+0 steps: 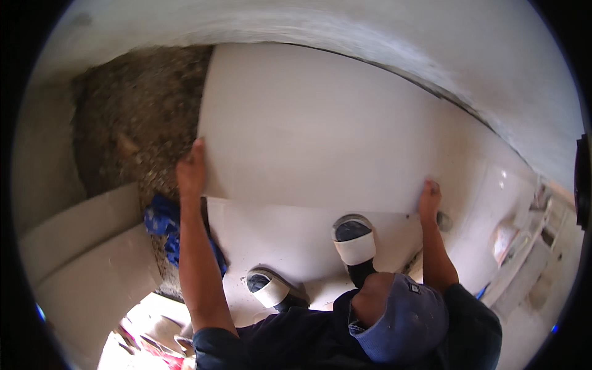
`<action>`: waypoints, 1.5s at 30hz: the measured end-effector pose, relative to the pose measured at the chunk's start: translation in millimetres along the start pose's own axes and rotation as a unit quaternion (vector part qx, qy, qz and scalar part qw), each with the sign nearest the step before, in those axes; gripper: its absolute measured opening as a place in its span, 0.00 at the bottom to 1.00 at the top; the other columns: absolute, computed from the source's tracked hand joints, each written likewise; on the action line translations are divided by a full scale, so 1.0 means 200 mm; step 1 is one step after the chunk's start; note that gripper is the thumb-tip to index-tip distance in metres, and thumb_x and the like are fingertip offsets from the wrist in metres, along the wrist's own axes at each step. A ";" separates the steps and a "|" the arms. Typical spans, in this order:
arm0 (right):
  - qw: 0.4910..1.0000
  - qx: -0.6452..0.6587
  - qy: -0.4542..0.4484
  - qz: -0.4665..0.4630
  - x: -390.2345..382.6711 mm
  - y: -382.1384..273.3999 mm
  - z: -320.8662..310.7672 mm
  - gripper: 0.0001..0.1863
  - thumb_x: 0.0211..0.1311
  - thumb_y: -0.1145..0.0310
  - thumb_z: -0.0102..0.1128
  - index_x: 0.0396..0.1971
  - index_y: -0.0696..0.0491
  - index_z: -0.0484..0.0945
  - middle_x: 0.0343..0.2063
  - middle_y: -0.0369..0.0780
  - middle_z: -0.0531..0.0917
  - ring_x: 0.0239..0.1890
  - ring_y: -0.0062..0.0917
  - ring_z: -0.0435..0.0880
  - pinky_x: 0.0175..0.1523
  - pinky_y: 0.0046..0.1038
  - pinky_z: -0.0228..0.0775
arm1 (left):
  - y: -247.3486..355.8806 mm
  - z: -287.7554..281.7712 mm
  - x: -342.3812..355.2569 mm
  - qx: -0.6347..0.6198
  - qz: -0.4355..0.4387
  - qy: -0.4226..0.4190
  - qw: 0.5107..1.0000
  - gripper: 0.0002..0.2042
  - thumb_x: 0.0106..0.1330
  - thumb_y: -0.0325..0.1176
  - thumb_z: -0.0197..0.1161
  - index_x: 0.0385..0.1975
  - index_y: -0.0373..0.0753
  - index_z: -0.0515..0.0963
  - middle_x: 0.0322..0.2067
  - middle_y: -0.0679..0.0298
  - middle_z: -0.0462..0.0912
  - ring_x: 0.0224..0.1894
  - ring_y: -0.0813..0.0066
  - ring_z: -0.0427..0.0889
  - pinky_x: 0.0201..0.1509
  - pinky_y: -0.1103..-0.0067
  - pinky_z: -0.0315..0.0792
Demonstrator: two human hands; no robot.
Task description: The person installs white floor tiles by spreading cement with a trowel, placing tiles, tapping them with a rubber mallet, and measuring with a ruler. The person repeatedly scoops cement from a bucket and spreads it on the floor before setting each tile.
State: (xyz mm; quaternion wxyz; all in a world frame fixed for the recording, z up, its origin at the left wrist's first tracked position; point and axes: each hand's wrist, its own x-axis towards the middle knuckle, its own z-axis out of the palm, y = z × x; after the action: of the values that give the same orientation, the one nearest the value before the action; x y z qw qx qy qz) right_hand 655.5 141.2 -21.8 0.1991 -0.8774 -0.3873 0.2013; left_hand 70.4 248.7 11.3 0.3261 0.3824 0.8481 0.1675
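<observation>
I hold a large off-white tile (pixel 314 123) over a lower pale tiled surface (pixel 259 225), beside a rough wall. My left hand (pixel 191 166) is closed on the tile's left edge, near its lower corner, with rough dirt and gravel (pixel 135 105) just beyond. My right hand (pixel 430 197) grips the same tile at its lower right, fingers curled at the edge. Both forearms reach up from the lower edge of the view. My feet in white slide sandals (pixel 354 243) stand below the tile's near edge.
A curved pale wall (pixel 370 24) runs along the top. At the left lie pale panels (pixel 86 234) and crumpled blue material (pixel 160 219). Pale boards and clutter (pixel 527 265) are at the right, more items at bottom left. A blue cap (pixel 401 320) shows at the bottom.
</observation>
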 end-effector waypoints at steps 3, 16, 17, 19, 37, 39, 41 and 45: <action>0.999 0.031 0.025 0.001 0.06 0.03 -0.01 0.24 0.67 0.53 0.53 0.36 0.65 0.78 0.30 0.45 0.81 0.34 0.30 0.77 0.45 0.32 0.68 | 0.00 0.00 -0.02 0.053 0.012 0.014 0.998 0.34 0.65 0.64 0.49 0.46 0.33 0.80 0.42 0.40 0.81 0.50 0.45 0.78 0.54 0.65 0.70; 0.990 0.076 -0.114 -0.037 -0.25 -0.51 -0.13 0.20 0.66 0.57 0.55 0.26 0.62 0.75 0.21 0.35 0.74 0.28 0.20 0.67 0.35 0.28 0.63 | -0.30 -0.69 -0.27 0.115 -0.002 0.109 0.987 0.32 0.66 0.60 0.50 0.37 0.28 0.81 0.33 0.37 0.81 0.42 0.40 0.80 0.45 0.62 0.72; 0.990 0.085 -0.106 -0.050 -0.27 -0.57 -0.07 0.20 0.66 0.57 0.55 0.26 0.62 0.75 0.21 0.34 0.74 0.27 0.19 0.67 0.35 0.27 0.63 | -0.32 -0.77 -0.27 0.131 -0.005 0.131 0.983 0.33 0.66 0.59 0.50 0.36 0.27 0.81 0.32 0.37 0.81 0.42 0.40 0.80 0.46 0.62 0.72; 0.988 0.107 -0.085 -0.078 -0.31 -0.68 0.04 0.20 0.66 0.57 0.55 0.25 0.62 0.75 0.21 0.34 0.74 0.27 0.18 0.67 0.34 0.26 0.62 | -0.36 -0.91 -0.23 0.128 -0.023 0.122 0.984 0.33 0.67 0.60 0.50 0.34 0.25 0.80 0.32 0.36 0.80 0.42 0.39 0.80 0.46 0.63 0.72; 0.983 -0.097 -0.147 -0.055 -0.10 -1.16 -0.25 0.31 0.58 0.46 0.61 0.37 0.66 0.79 0.31 0.43 0.82 0.32 0.25 0.78 0.42 0.29 0.70 | 0.07 -1.14 0.48 0.296 0.161 -0.056 0.940 0.33 0.66 0.59 0.50 0.42 0.25 0.78 0.41 0.38 0.80 0.48 0.44 0.79 0.56 0.64 0.68; 0.970 -0.100 -0.213 -0.053 -0.07 -1.29 -0.39 0.33 0.59 0.44 0.60 0.44 0.64 0.77 0.34 0.43 0.82 0.32 0.24 0.79 0.41 0.26 0.70 | 0.13 -1.22 0.50 0.249 0.148 -0.022 0.957 0.31 0.66 0.58 0.51 0.49 0.30 0.76 0.46 0.48 0.80 0.48 0.53 0.79 0.55 0.65 0.69; 0.958 -0.042 -0.282 -0.014 -0.02 -1.42 -0.49 0.35 0.60 0.41 0.56 0.49 0.62 0.75 0.35 0.42 0.82 0.31 0.22 0.79 0.38 0.23 0.70 | 0.17 -1.34 0.50 0.083 0.099 0.023 0.991 0.29 0.68 0.56 0.51 0.58 0.37 0.71 0.51 0.55 0.77 0.51 0.59 0.77 0.57 0.66 0.68; 0.934 0.158 -0.319 0.025 0.09 -1.58 -0.61 0.39 0.63 0.34 0.45 0.51 0.60 0.73 0.33 0.42 0.82 0.30 0.23 0.80 0.35 0.22 0.72 | 0.20 -1.43 0.63 0.011 0.181 -0.045 0.982 0.23 0.73 0.38 0.42 0.65 0.34 0.58 0.63 0.52 0.64 0.60 0.61 0.70 0.66 0.65 0.64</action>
State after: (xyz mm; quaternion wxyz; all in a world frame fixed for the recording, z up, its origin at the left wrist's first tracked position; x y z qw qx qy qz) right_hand 538.8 328.1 236.6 0.1957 -0.7336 -0.3721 0.5339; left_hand -165.1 360.2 188.0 0.3243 0.5407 0.7509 0.1967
